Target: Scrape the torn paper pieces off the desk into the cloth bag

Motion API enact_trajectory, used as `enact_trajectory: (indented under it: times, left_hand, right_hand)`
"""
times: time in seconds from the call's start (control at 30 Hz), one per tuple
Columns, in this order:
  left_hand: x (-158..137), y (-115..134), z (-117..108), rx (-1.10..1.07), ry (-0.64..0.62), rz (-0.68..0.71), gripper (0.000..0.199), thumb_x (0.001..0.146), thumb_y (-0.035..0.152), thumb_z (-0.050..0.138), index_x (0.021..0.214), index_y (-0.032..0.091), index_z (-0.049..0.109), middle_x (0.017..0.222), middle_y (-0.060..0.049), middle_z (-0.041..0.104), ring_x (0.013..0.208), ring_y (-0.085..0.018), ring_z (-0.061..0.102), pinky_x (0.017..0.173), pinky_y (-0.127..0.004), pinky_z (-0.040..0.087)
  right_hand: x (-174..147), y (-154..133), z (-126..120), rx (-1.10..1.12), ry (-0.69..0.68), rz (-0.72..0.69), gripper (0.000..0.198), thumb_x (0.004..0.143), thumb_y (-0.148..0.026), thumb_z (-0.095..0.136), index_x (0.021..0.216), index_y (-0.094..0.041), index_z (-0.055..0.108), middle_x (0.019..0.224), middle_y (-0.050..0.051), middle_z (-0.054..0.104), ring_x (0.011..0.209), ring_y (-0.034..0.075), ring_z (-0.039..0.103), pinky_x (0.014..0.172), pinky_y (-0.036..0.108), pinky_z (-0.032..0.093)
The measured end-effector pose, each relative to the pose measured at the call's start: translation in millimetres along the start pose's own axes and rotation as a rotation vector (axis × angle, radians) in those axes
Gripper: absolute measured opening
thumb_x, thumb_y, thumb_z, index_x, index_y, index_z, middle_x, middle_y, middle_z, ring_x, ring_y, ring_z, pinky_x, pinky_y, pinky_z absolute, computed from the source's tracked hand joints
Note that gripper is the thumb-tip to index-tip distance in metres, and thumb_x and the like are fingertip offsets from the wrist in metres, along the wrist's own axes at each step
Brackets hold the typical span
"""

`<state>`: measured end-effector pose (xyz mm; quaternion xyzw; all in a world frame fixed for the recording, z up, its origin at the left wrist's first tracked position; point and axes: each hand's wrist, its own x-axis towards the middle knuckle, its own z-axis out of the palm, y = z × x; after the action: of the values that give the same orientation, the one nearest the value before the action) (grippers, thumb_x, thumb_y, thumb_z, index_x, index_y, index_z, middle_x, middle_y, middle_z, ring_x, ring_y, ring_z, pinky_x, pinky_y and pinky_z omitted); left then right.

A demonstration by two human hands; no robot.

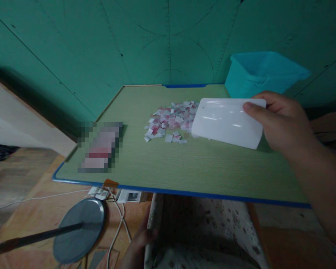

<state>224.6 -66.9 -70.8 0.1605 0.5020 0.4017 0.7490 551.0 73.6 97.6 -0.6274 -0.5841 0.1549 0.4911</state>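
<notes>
My right hand [282, 119] is closed on a white plastic scraper [226, 121], thumb on top and fingers behind it. The scraper is held over the green tabletop [168, 168], its left edge covering part of a pile of small pink and white paper scraps [170, 117]. Low in the view, below the table's front edge, my left hand [141, 239] is beside the edge of a patterned grey fabric [201, 228]. Its fingers are mostly hidden in shadow, so whether they grip the fabric cannot be made out.
A turquoise bin [252, 82] stands at the back right against the green wall [168, 41]. A blurred-out rectangular object [100, 147] lies on the table's left. Below are a round metal base with a pole [80, 228], a white power strip [128, 195] and cables.
</notes>
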Motion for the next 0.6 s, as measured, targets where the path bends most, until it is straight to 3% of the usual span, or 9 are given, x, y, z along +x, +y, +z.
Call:
enact_trajectory:
  times: [0.1,0.23,0.4,0.6]
  left_hand:
    - [2,-4,-1,0.102,0.049,0.043,0.101,0.043,0.015,0.079,0.134,0.028,0.038,0.062,0.002,0.073,0.08,-0.031,0.068,0.075,-0.037,0.052]
    - [4,-8,-5,0.179,0.025,0.054,0.083,0.046,0.012,0.076,0.124,0.026,0.051,0.045,0.007,0.066,0.061,-0.028,0.068,0.077,-0.042,0.051]
    - [8,-17,-12,0.179,0.134,0.153,0.092,0.045,0.004,0.075,0.128,0.028,0.046,0.04,0.012,0.062,0.041,-0.018,0.06,0.07,-0.032,0.05]
    - [8,-19,-8,0.037,0.102,0.168,0.115,0.04,0.003,0.078,0.138,0.031,0.026,0.05,0.01,0.067,0.052,-0.018,0.063,0.063,-0.027,0.047]
  right_hand:
    - [-4,-3,4,0.051,-0.084,0.009,0.016,0.073,-0.035,0.057,0.069,-0.02,0.055,0.055,-0.005,0.046,0.048,0.007,0.039,0.042,0.021,0.025]
    - [-9,-1,10,-0.019,-0.152,-0.029,0.019,0.074,-0.039,0.056,0.072,-0.02,0.056,0.055,-0.004,0.048,0.049,0.008,0.041,0.043,0.022,0.027]
    - [-9,3,13,-0.045,-0.114,-0.05,0.021,0.075,-0.04,0.055,0.077,-0.02,0.057,0.059,-0.003,0.05,0.052,0.009,0.043,0.046,0.024,0.029]
    - [-8,0,10,0.048,-0.099,-0.015,0.018,0.073,-0.037,0.057,0.072,-0.02,0.056,0.057,-0.003,0.047,0.05,0.009,0.041,0.044,0.023,0.028]
